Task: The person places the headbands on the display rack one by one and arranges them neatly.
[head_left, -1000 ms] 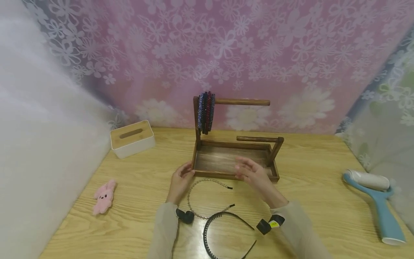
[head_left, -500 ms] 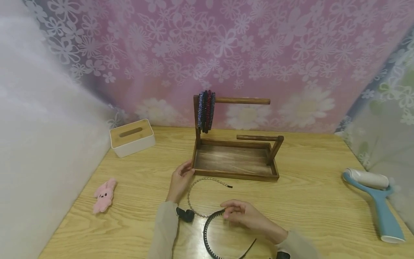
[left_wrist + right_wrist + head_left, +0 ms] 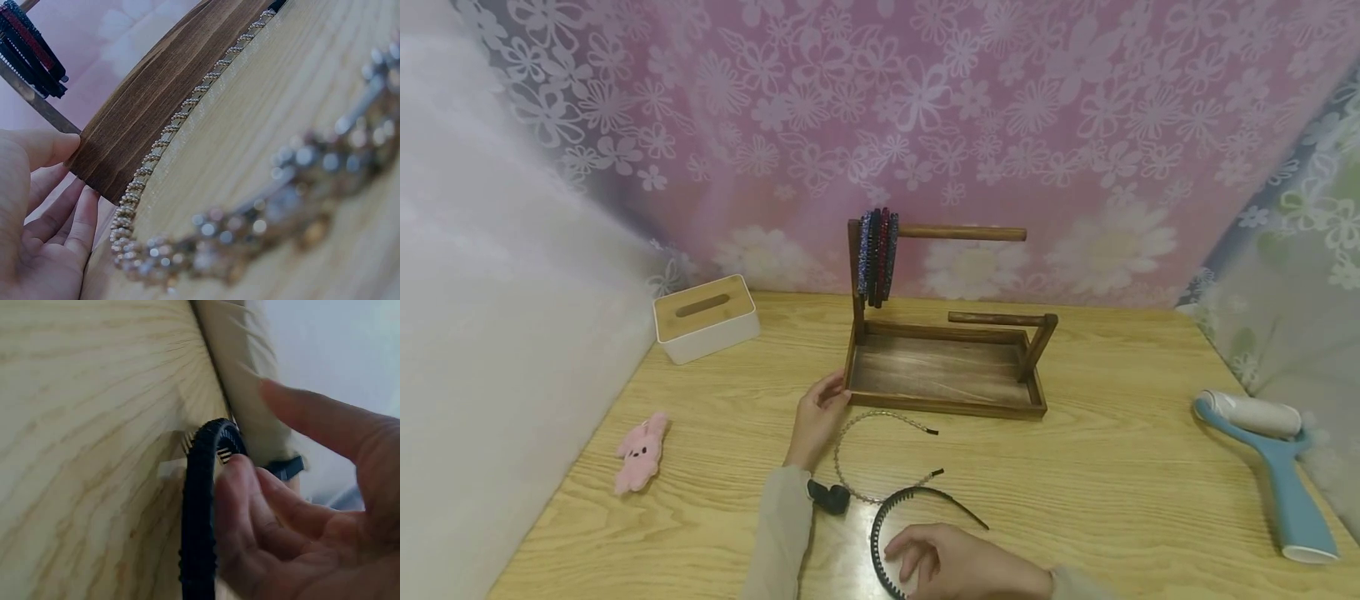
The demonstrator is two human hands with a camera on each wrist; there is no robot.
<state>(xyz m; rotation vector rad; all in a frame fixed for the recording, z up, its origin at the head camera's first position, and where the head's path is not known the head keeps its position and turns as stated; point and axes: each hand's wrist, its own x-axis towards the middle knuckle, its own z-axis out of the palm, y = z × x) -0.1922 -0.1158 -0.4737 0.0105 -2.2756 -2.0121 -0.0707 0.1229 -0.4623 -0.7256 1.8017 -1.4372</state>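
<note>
My left hand (image 3: 816, 421) holds the front left corner of a dark wooden headband rack (image 3: 947, 404). In the left wrist view its thumb and fingers (image 3: 81, 228) meet the tray's corner. My right hand (image 3: 958, 562) is over a black toothed headband (image 3: 877, 537) on the table, its thumb spread away from the loosely bent fingers (image 3: 234, 487). Those fingertips are beside the band in the right wrist view; whether they touch it, I cannot tell. A beaded headband (image 3: 838, 450) lies between the rack and the black one. Several glittery headbands (image 3: 877, 258) hang on the rack's upper bar.
A white tissue box with a wooden lid (image 3: 707, 321) stands at the back left. A pink plush bunny (image 3: 640, 454) lies at the left. On the right is a blue lint roller (image 3: 1273, 467). The rack's lower bar (image 3: 996, 318) points left from its short post.
My right hand has moved from above the rack's tray down toward the front, over the black headband. My left hand stays at the rack's corner.
</note>
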